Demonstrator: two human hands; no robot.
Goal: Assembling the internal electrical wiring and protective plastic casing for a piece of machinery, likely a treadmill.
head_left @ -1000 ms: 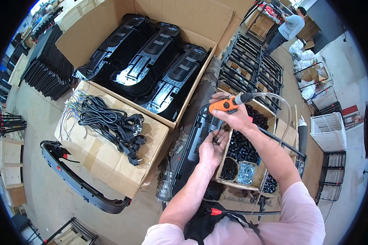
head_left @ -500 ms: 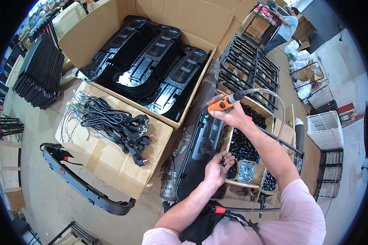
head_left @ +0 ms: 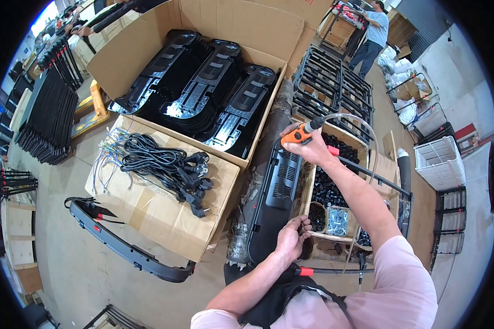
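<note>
My right hand (head_left: pixel 315 151) is wrapped round an orange air screwdriver (head_left: pixel 297 135) with a clear hose, at the far end of a long black plastic cover (head_left: pixel 279 189). The cover lies lengthwise in front of me, with slotted vents in its middle. By the cover's near right edge my left hand (head_left: pixel 291 239) is closed, fingertips pressed together; what they hold is too small to make out. Just beyond those fingers, a round tub of small dark screws (head_left: pixel 317 216) sits beside silver screws (head_left: pixel 337 221) in a wooden box (head_left: pixel 328 237). Black plastic parts (head_left: pixel 328 183) fill the rest of it.
Left of the cover, a carton (head_left: pixel 164 227) bears coiled black power cables (head_left: pixel 153 159). Behind it, a large open carton (head_left: pixel 266 118) holds stacked glossy black covers (head_left: pixel 203 88). A curved grey frame (head_left: pixel 129 249) is at lower left. Black metal frames (head_left: pixel 335 85) and a person (head_left: pixel 374 35) are beyond.
My left hand has drawn back from the screw tub toward the cover, and its fingers have closed together. The screwdriver stays near the cover's far end. The whole view has shifted slightly.
</note>
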